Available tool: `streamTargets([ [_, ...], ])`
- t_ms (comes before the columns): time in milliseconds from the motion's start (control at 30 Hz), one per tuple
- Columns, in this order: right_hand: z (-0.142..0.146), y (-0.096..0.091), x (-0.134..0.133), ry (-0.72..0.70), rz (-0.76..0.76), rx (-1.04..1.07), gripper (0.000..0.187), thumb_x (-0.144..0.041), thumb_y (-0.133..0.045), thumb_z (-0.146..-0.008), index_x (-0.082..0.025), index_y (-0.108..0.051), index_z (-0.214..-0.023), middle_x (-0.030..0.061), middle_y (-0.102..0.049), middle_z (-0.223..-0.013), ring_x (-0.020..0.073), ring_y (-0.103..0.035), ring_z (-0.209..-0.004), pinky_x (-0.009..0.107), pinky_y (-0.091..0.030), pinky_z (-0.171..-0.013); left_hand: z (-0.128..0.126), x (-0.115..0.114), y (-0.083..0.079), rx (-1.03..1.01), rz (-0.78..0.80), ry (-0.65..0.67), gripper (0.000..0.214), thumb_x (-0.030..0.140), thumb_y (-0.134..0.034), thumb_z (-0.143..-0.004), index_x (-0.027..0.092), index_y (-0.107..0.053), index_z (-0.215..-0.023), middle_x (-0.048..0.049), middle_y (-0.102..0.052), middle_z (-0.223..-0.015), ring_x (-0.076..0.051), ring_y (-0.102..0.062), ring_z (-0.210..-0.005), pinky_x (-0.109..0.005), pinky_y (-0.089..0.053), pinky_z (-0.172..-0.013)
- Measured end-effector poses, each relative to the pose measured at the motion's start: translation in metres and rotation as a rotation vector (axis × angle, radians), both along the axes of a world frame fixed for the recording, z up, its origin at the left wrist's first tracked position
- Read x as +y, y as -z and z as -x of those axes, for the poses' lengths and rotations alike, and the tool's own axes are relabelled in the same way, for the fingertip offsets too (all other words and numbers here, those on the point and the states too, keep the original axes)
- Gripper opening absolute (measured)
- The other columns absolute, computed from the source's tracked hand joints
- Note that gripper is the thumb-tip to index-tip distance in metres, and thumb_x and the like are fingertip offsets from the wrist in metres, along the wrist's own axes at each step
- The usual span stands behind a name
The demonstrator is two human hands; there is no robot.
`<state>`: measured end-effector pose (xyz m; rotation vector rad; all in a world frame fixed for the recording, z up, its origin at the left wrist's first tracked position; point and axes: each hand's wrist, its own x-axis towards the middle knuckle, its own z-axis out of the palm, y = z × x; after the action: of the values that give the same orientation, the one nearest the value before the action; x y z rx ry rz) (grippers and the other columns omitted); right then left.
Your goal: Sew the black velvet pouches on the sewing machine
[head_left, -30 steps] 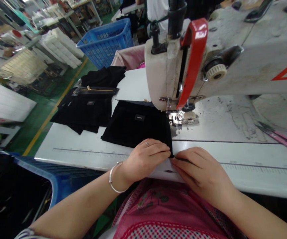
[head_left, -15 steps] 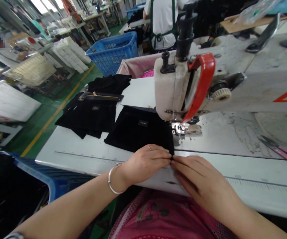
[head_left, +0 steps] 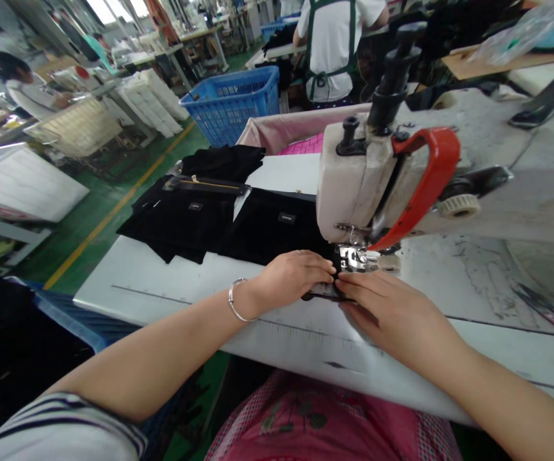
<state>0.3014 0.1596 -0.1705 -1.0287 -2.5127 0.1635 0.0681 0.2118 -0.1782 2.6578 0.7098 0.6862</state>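
A black fabric piece [head_left: 267, 234] with a small label lies flat on the sewing table, its right edge at the metal presser foot [head_left: 353, 257] of the sewing machine [head_left: 346, 186]. On its near right corner, the fingertips of my left hand [head_left: 296, 275] are closed together, pinching the cloth. My right hand [head_left: 394, 307] meets them there, its fingers pressed together on the same corner, just in front of the presser foot. A dark strip shows below the fingertips. Whether the cloth is under the foot is hard to see.
More black fabric pieces [head_left: 175, 221], one with a zipper, lie at the left of the table. Pink-handled scissors [head_left: 553, 314] rest at the right. A blue basket [head_left: 233, 105] stands beyond the table, near a person in a white shirt [head_left: 332, 48]. A blue crate [head_left: 60, 314] is at lower left.
Both hands and the labelled black fabric piece have moved away from me, closer to the presser foot. The fabric now overlaps the pile on its left. The view has shifted slightly.
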Motion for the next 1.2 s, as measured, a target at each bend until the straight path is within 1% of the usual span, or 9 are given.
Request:
streamTargets([
  [200,-0.001,0.012,0.008,0.082,-0.061,-0.015,0.034,-0.028,-0.053,-0.093,-0.014,-0.060,-0.123,0.0076,-0.061,-0.128,0.0266,-0.062,-0.105,0.044,-0.053,-0.091,-0.003,0.024,0.001,-0.012,-0.045,-0.018,0.023,0.008,-0.052,-0.091,0.017,-0.071,-0.101,-0.0032,-0.072,-0.111,-0.015,-0.064,-0.109,-0.030,-0.050,-0.101],
  [333,-0.001,0.017,0.011,0.109,-0.025,-0.029,0.034,-0.029,-0.052,-0.093,-0.015,-0.059,-0.123,0.0064,-0.061,-0.130,0.0257,-0.064,-0.103,0.042,-0.054,-0.090,-0.005,0.038,0.000,0.011,-0.064,-0.086,0.022,0.011,-0.054,-0.092,0.020,-0.072,-0.101,-0.0022,-0.073,-0.106,-0.015,-0.066,-0.103,-0.028,-0.052,-0.096],
  [467,0.000,0.018,0.014,0.095,-0.007,0.012,0.030,-0.026,-0.050,-0.094,-0.017,-0.061,-0.121,0.0045,-0.063,-0.127,0.0241,-0.062,-0.107,0.041,-0.053,-0.091,-0.007,0.047,0.000,0.052,-0.079,-0.120,0.021,0.013,-0.056,-0.091,0.022,-0.074,-0.097,-0.0017,-0.073,-0.103,-0.015,-0.068,-0.098,-0.027,-0.053,-0.091],
  [633,0.000,0.019,0.015,0.112,0.040,0.024,0.029,-0.025,-0.050,-0.094,-0.019,-0.063,-0.119,0.0033,-0.064,-0.125,0.0237,-0.063,-0.106,0.040,-0.054,-0.089,-0.005,0.050,0.001,0.066,-0.106,-0.102,0.022,0.013,-0.054,-0.092,0.022,-0.074,-0.098,-0.0021,-0.073,-0.101,-0.016,-0.068,-0.096,-0.028,-0.054,-0.089],
  [733,-0.001,0.020,0.016,0.113,0.063,0.034,0.029,-0.026,-0.050,-0.094,-0.021,-0.063,-0.119,0.0026,-0.064,-0.126,0.0237,-0.063,-0.108,0.040,-0.054,-0.090,-0.004,0.050,0.002,0.070,-0.107,-0.097,0.023,0.012,-0.054,-0.092,0.022,-0.073,-0.100,-0.0020,-0.073,-0.103,-0.016,-0.067,-0.098,-0.029,-0.053,-0.092],
  [900,-0.002,0.022,0.017,0.099,0.097,0.055,0.029,-0.027,-0.050,-0.095,-0.022,-0.064,-0.119,0.0019,-0.064,-0.126,0.0228,-0.062,-0.109,0.040,-0.052,-0.092,-0.002,0.049,-0.001,0.124,-0.089,-0.067,0.030,0.005,-0.054,-0.087,0.021,-0.072,-0.104,-0.0028,-0.071,-0.109,-0.016,-0.066,-0.104,-0.029,-0.053,-0.094],
  [1000,-0.002,0.022,0.016,0.094,0.103,0.071,0.028,-0.026,-0.050,-0.095,-0.022,-0.064,-0.119,0.0017,-0.064,-0.126,0.0226,-0.061,-0.110,0.040,-0.051,-0.092,-0.001,0.050,-0.003,0.160,-0.100,-0.058,0.030,0.005,-0.054,-0.086,0.021,-0.071,-0.105,-0.0035,-0.070,-0.112,-0.017,-0.064,-0.107,-0.030,-0.052,-0.096],
  [1100,-0.003,0.020,0.016,0.074,0.105,0.125,0.025,-0.025,-0.050,-0.094,-0.022,-0.066,-0.113,0.0014,-0.066,-0.121,0.0215,-0.061,-0.107,0.039,-0.051,-0.092,0.000,0.052,-0.005,0.213,-0.138,-0.023,0.035,0.002,-0.052,-0.086,0.020,-0.068,-0.111,-0.0035,-0.067,-0.118,-0.017,-0.061,-0.111,-0.030,-0.051,-0.097],
  [1200,-0.006,0.017,0.016,0.072,0.050,0.211,0.020,-0.022,-0.053,-0.092,-0.021,-0.067,-0.107,0.0034,-0.069,-0.109,0.0208,-0.062,-0.099,0.038,-0.050,-0.089,0.006,0.052,-0.015,0.339,-0.251,0.011,0.036,0.004,-0.050,-0.089,0.019,-0.060,-0.121,-0.0065,-0.064,-0.122,-0.019,-0.058,-0.113,-0.034,-0.048,-0.098],
])
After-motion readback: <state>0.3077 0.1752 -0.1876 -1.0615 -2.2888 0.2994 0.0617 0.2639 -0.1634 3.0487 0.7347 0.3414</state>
